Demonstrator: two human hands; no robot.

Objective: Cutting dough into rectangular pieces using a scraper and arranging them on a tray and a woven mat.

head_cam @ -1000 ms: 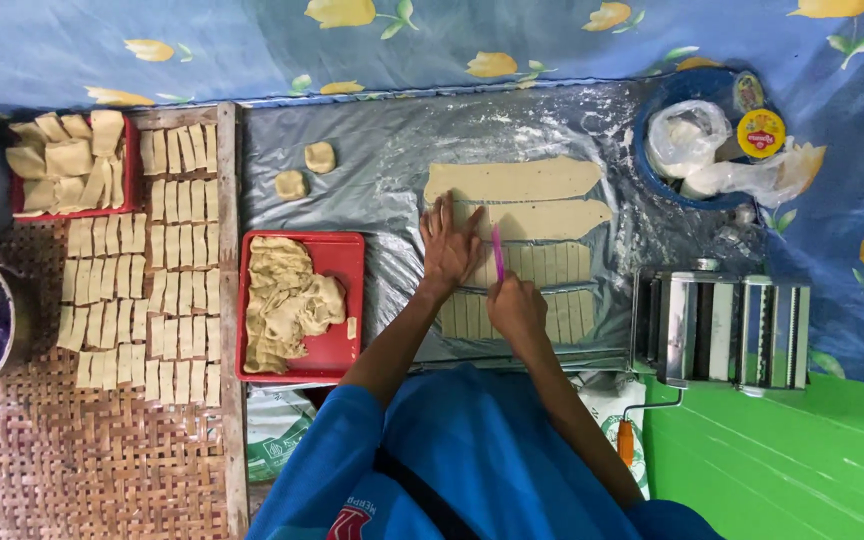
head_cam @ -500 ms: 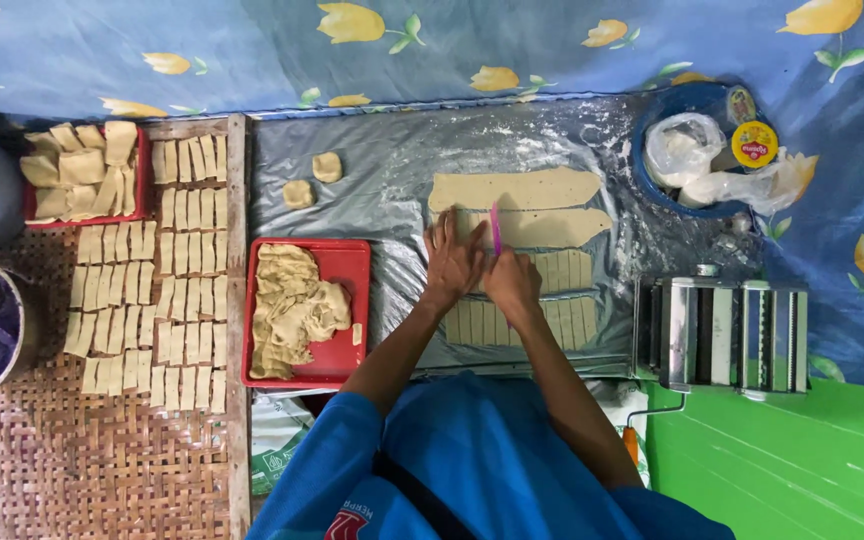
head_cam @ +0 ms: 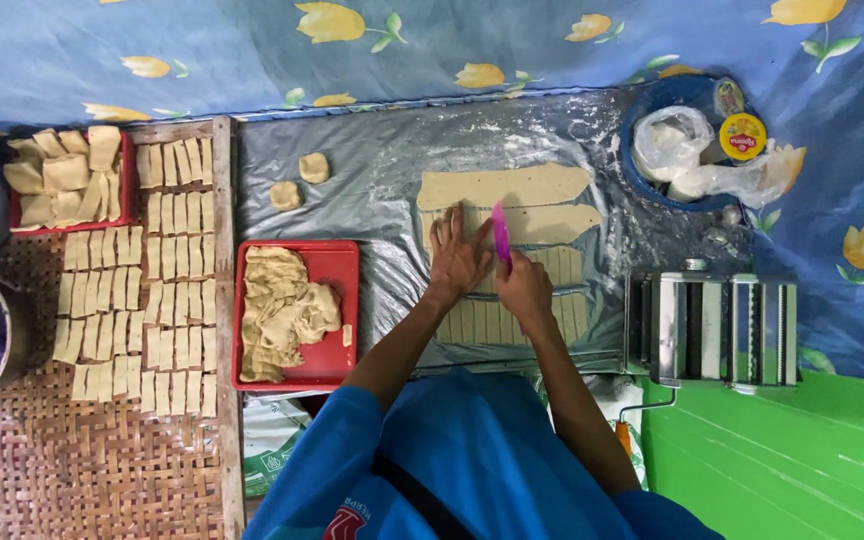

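Dough strip (head_cam: 537,224) lies flat on the plastic-covered worktop (head_cam: 372,180), centre of view, partly cut into small rectangles. Right hand (head_cam: 524,290): fingers closed around a pink cutter (head_cam: 500,235), blade upright on the strip. Left hand (head_cam: 459,255): fingers spread flat, pressing the strip just beside the cutter at 9 o'clock. Uncut strip (head_cam: 502,185) at 12 o'clock. Red tray (head_cam: 337,262) of dough scraps at 9 o'clock. Pasta roller (head_cam: 717,328) at 4 o'clock.

Home kitchen floor, pasta roller (head_cam: 717,328), dough strips (head_cam: 502,186)
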